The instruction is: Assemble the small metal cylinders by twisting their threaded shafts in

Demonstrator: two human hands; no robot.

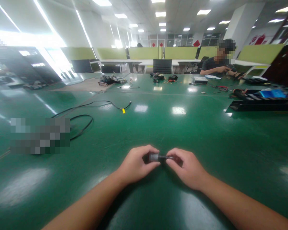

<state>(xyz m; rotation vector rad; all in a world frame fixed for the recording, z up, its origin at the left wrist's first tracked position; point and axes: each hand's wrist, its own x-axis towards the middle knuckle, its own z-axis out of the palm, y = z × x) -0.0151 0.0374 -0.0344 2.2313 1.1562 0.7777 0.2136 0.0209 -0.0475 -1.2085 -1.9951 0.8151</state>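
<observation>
Both my hands meet over the green table, holding a small part between them: a grey cylinder (154,157) with a thin dark ribbed shaft (162,157) reaching to the right. My left hand (136,163) is closed around the cylinder, thumb below and fingers above. At the shaft's other end, my right hand (188,166) pinches with thumb and index finger. The part lies roughly level, just above or on the tabletop; I cannot tell which. Its exact kind is too small and blurred to make out, and my right fingers hide the shaft's end.
Left on the green table (124,131) lies a blurred-out object (42,135) beside a black cable (92,118) with a yellow tag (124,111). Black equipment (261,105) stands at the right. Across the table sits another person (214,65), near a grey box (199,80).
</observation>
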